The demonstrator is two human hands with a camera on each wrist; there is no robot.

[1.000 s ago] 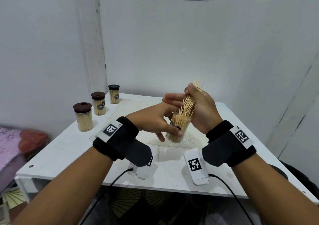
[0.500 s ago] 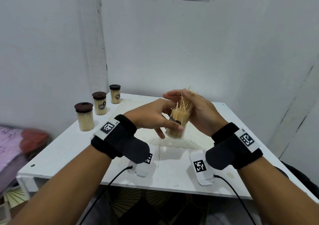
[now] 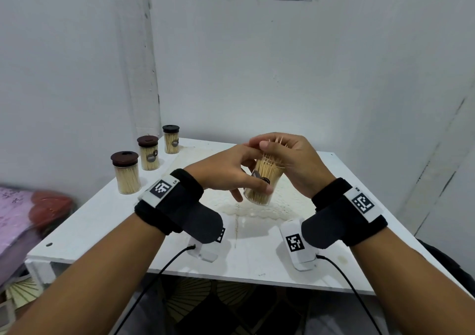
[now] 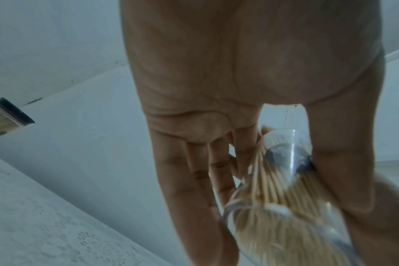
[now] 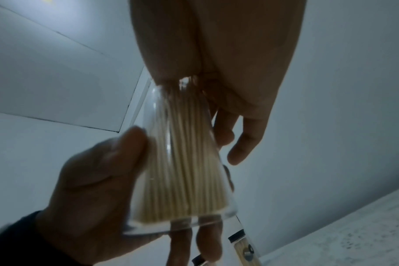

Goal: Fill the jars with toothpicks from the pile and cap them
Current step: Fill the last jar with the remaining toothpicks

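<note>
A clear jar (image 3: pixel 264 184) packed with toothpicks is held tilted above the white table (image 3: pixel 108 221). My left hand (image 3: pixel 246 178) grips its side, thumb in front and fingers behind. My right hand (image 3: pixel 282 152) curls over the jar's mouth and holds the tops of a toothpick bundle (image 3: pixel 279 139), whose tips poke out above the thumb. In the left wrist view the jar (image 4: pixel 282 187) lies between fingers and thumb. The right wrist view has the toothpicks (image 5: pixel 187 162) running from my palm down to the jar's bottom. No loose cap is in view.
Three filled jars with dark brown caps stand along the table's left edge: a near one (image 3: pixel 126 172), a middle one (image 3: pixel 148 152) and a far one (image 3: pixel 171 139). A pale lace-patterned patch (image 3: pixel 257 207) lies under the hands. The walls stand close behind and left.
My right hand has come down onto the jar's mouth, and the bundle that stuck up high now sits mostly inside. The left hand keeps its grip on the jar.
</note>
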